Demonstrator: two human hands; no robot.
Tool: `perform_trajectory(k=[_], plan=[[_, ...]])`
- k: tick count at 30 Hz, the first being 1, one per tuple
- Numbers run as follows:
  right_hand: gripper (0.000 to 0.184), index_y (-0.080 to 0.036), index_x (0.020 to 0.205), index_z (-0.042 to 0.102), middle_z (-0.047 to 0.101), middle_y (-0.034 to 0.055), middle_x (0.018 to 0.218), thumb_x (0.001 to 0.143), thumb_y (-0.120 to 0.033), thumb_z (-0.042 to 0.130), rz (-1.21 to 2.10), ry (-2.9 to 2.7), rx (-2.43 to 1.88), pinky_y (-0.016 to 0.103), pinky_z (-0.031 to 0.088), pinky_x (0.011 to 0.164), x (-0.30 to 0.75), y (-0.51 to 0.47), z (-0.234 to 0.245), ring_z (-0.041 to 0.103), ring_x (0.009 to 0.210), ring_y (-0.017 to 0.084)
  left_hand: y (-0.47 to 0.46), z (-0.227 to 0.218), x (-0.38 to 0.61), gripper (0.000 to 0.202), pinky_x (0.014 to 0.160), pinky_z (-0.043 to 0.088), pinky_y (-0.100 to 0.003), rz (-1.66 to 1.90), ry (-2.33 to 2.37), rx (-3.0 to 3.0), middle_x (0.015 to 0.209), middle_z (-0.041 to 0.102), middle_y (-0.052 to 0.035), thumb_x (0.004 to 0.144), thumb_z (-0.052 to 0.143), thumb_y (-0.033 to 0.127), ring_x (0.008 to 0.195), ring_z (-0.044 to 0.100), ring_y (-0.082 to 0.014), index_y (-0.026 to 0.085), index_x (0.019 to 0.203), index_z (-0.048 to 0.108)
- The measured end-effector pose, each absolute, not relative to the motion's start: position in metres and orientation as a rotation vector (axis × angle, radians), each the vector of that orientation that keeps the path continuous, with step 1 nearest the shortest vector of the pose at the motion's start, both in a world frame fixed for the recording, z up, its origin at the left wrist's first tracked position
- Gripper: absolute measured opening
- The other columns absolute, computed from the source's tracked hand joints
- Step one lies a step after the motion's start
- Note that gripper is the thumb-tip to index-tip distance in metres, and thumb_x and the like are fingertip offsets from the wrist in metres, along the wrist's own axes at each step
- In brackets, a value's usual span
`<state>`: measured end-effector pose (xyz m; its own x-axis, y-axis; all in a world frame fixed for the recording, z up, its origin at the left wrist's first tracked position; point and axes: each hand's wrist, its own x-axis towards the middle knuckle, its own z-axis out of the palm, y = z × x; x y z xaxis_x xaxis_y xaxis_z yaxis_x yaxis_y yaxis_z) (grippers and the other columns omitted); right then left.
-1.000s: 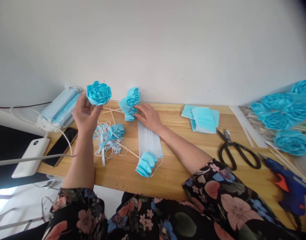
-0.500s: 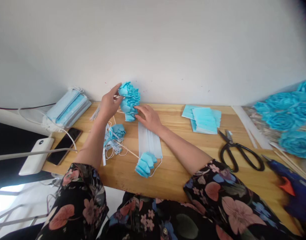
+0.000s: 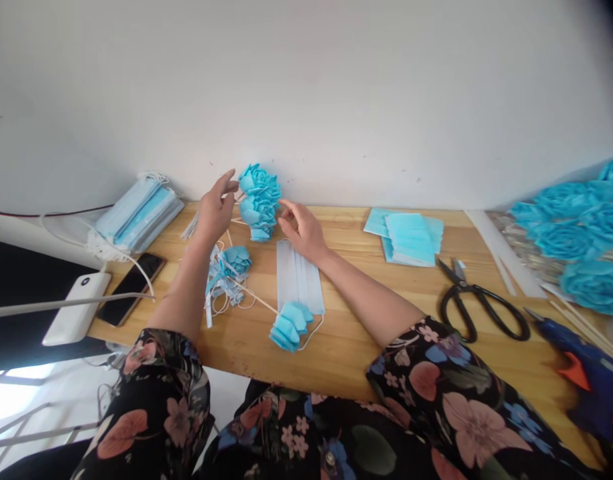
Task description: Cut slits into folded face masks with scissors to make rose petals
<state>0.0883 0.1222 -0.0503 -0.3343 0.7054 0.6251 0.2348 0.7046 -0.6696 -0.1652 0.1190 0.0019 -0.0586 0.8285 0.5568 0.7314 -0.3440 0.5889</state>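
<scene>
Several blue flowers made of mask-like material stand bunched against the wall at the back of the table. My left hand is just left of the bunch, its fingers apart and holding nothing. On the other side, my right hand hovers close to the petals with fingers loosely bent and apart; it grips nothing. Beneath it lies a face mask, light side up. A smaller blue flower on a stick rests over the mask's near end. Another blue flower lies beside cut strips and ear loops.
A stack of face masks, a phone and a white power bank with a cable are at left. Right of centre are folded blue pieces, black scissors, a blue glue gun and more blue flowers.
Both hands have let go of the bunched flowers and drawn slightly apart, the left one leftward and the right one rightward. The flowers stay in place.
</scene>
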Motion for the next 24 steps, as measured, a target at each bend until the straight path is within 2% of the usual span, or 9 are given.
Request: perform_trajectory(k=[4,8,12,19,24], plan=[[0.042,-0.020,0.139,0.056,0.071,0.0099,0.107,0.104,-0.039,0.046,0.578,-1.859,-0.774,0.042,0.055,0.098,0.090,0.126,-0.053,0.066,0.101,0.024,0.089,0.009,-0.168,0.047,0.092,0.059,-0.031,1.441,1.869,2.040,0.123,0.076,-0.0104,0.095,0.049,0.025,0.108,0.072,-0.0192,0.019,0.139,0.063],[0.043,-0.020,0.140,0.055,0.071,0.0103,0.107,0.104,-0.041,0.044,0.593,-1.830,-0.775,0.044,0.055,0.099,0.091,0.130,-0.055,0.067,0.099,0.024,0.041,0.011,-0.174,0.039,0.093,0.058,-0.036,1.147,1.948,2.116,0.113,0.079,-0.0105,0.094,0.052,0.028,0.100,0.074,-0.0220,0.016,0.124,0.073],[0.042,-0.022,0.138,0.057,0.071,0.0095,0.108,0.104,-0.042,0.044,0.595,-1.825,-0.802,0.043,0.055,0.099,0.092,0.132,-0.057,0.068,0.099,0.023,0.007,0.004,-0.186,0.037,0.100,0.056,-0.043,0.898,1.962,2.212,0.117,0.079,-0.0124,0.093,0.050,0.028,0.105,0.073,-0.0259,0.016,0.114,0.077],[0.039,-0.020,0.133,0.061,0.073,0.0089,0.102,0.103,-0.039,0.046,0.526,-1.824,-0.787,0.041,0.056,0.095,0.093,0.133,-0.059,0.068,0.095,0.023,-0.009,0.005,-0.185,0.039,0.107,0.053,-0.048,0.797,1.704,2.301,0.125,0.076,-0.0134,0.101,0.054,0.047,0.119,0.070,-0.0292,0.020,0.118,0.076],[0.036,-0.022,0.129,0.064,0.074,0.0077,0.100,0.104,-0.037,0.042,0.472,-1.795,-0.786,0.040,0.057,0.093,0.094,0.131,-0.058,0.069,0.092,0.022,-0.029,0.004,-0.186,0.037,0.106,0.054,-0.050,0.782,1.675,2.306,0.129,0.074,-0.0148,0.101,0.056,0.048,0.120,0.069,-0.0298,0.021,0.110,0.078]])
